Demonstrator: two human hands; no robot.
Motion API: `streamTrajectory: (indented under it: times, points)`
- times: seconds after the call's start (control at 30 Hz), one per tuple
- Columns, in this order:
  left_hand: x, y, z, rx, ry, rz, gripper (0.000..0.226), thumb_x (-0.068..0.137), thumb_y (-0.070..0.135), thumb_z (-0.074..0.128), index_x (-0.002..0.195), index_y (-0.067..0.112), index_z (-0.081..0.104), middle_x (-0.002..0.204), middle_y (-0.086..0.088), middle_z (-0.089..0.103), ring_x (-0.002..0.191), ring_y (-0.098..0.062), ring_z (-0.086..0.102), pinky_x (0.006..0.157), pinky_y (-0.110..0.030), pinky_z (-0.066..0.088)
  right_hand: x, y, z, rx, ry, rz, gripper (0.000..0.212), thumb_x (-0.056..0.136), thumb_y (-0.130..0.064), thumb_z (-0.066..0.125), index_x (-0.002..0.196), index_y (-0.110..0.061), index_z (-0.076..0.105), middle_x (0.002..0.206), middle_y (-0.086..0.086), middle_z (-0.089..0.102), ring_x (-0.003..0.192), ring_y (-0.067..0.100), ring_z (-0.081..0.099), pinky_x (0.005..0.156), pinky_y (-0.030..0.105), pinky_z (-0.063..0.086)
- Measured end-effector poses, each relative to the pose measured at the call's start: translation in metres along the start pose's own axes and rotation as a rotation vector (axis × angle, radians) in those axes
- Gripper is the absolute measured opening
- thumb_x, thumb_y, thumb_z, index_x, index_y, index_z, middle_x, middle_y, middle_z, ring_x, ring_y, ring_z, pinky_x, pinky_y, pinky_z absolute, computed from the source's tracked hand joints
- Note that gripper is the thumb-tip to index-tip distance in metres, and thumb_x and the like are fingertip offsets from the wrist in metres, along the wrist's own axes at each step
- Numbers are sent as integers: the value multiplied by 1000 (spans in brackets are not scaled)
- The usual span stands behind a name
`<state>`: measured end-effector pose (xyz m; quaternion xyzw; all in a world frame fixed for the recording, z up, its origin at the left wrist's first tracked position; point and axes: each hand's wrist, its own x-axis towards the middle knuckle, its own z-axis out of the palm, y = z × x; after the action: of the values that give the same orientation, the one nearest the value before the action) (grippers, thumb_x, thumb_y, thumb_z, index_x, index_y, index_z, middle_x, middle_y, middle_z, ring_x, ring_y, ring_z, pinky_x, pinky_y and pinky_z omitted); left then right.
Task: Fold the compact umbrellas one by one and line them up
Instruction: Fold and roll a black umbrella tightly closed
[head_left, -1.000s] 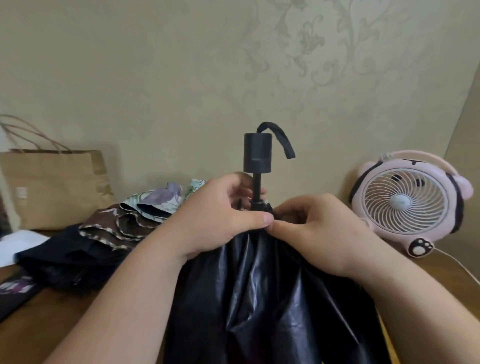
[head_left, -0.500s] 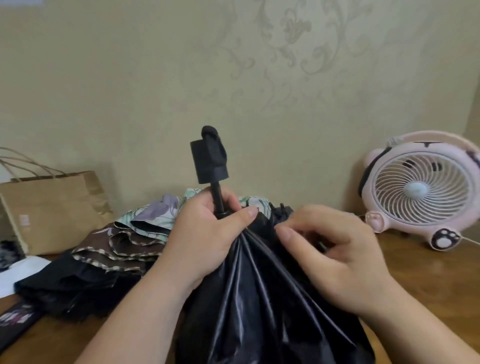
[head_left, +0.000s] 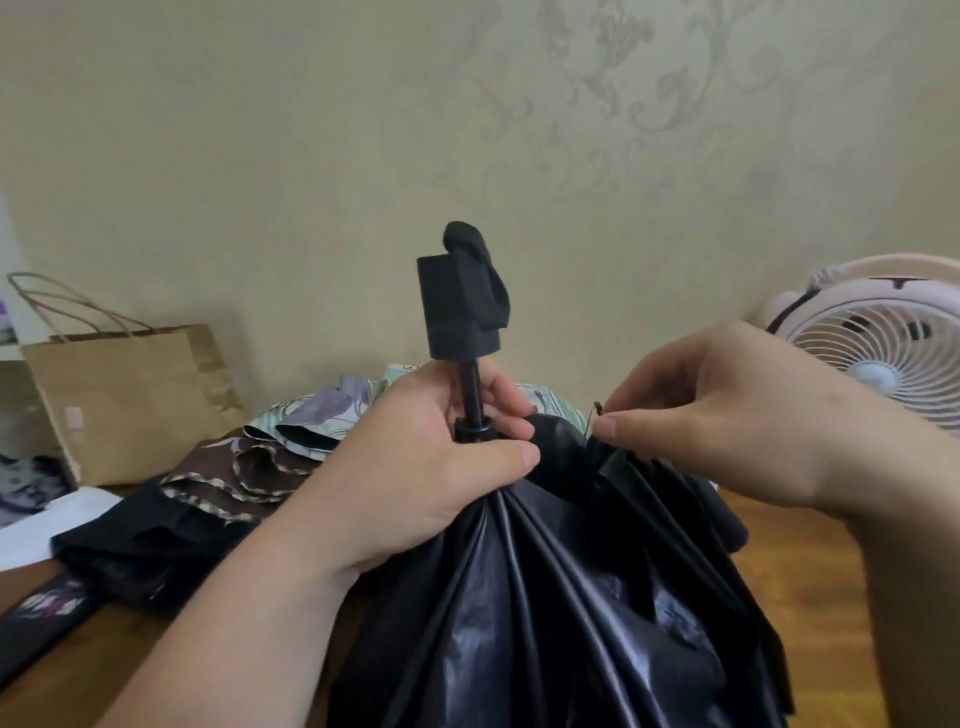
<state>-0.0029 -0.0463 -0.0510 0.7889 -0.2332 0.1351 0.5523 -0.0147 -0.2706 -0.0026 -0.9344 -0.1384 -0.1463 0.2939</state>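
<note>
Both hands on the black umbrella (head_left: 545, 597), held upright over the tabletop (head_left: 795, 571): left hand (head_left: 415, 467) wrapped tight round gathered fabric below the handle (head_left: 457, 312), right hand (head_left: 727, 415) pinched shut on a rib tip (head_left: 597, 408).

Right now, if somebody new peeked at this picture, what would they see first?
First, the black umbrella in the middle, its handle pointing up. The left hand squeezes the shiny cloth around the shaft just under the handle, and the right hand pinches a rib tip at the cloth's edge beside it. Behind on the wooden table, a paper bag stands at the left and a pink fan at the right.
</note>
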Motion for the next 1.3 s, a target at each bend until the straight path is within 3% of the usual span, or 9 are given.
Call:
streamTrajectory:
  times: [0.13, 0.33, 0.57, 0.73, 0.83, 0.93, 1.03, 1.13, 1.3]
  points:
    - [-1, 6, 1, 38, -31, 9, 35, 70, 22, 80, 103, 20, 67, 101, 2, 74, 100, -13, 72, 95, -37, 56, -1, 4, 4, 84, -102, -17, 11, 84, -32, 76, 78, -23, 79, 62, -3, 72, 51, 11, 66, 51, 21, 50]
    - [-2, 7, 7, 34, -36, 7, 44, 69, 27, 83, 107, 26, 63, 102, 4, 75, 98, -14, 73, 97, -45, 56, -1, 3, 9, 287, -190, -135, 13, 89, -16, 69, 85, -23, 80, 73, 5, 76, 67, 33, 70, 61, 37, 57]
    - [-5, 16, 4, 45, -132, 43, 33, 72, 25, 84, 100, 32, 68, 99, 1, 76, 97, -21, 74, 97, -52, 55, -9, -11, 15, 276, -104, -234, 9, 81, -30, 74, 77, -31, 81, 67, -8, 75, 58, 6, 69, 58, 18, 53]
    - [-5, 16, 2, 58, -87, 74, 29, 67, 24, 95, 82, 16, 71, 82, -4, 74, 79, -15, 72, 78, -27, 57, -10, -13, 15, 464, -248, -211, 19, 89, -2, 66, 82, -13, 81, 70, 10, 76, 65, 23, 75, 66, 30, 63]
    - [-6, 15, 1, 53, -59, 77, 26, 74, 21, 92, 72, 14, 67, 70, -3, 66, 66, -8, 60, 65, -16, 46, -7, -6, 9, 451, -65, -182, 17, 85, -2, 71, 81, -17, 79, 73, 7, 76, 66, 23, 74, 67, 42, 64]
    - [-4, 13, -1, 44, -115, 50, 14, 76, 24, 78, 74, 19, 65, 84, 14, 65, 73, -4, 60, 74, -15, 42, 6, 10, 6, 144, 209, -70, 10, 84, -17, 74, 76, -22, 77, 71, -10, 75, 64, 7, 70, 67, 31, 58]
    - [-1, 9, -4, 25, -139, 13, 9, 75, 18, 71, 79, 16, 64, 98, 17, 63, 76, -3, 59, 75, -14, 42, 11, 9, 15, 14, 141, 24, 3, 85, -29, 74, 85, -28, 77, 73, -16, 73, 69, -6, 65, 60, 8, 45]
    - [-1, 4, -6, -86, -125, -21, 44, 76, 10, 69, 117, 22, 59, 93, 4, 69, 84, -11, 67, 81, -20, 53, 15, 11, 27, -7, 15, 38, 8, 85, -32, 73, 91, -28, 78, 74, -17, 73, 66, -7, 65, 52, 5, 44]
    - [0, 1, -5, 12, -64, 37, 51, 73, 13, 68, 121, 28, 60, 117, 7, 70, 117, -6, 65, 102, -33, 50, 14, 9, 31, 47, 2, -39, 6, 88, -32, 72, 88, -30, 78, 74, -17, 74, 66, -2, 67, 60, 15, 51]
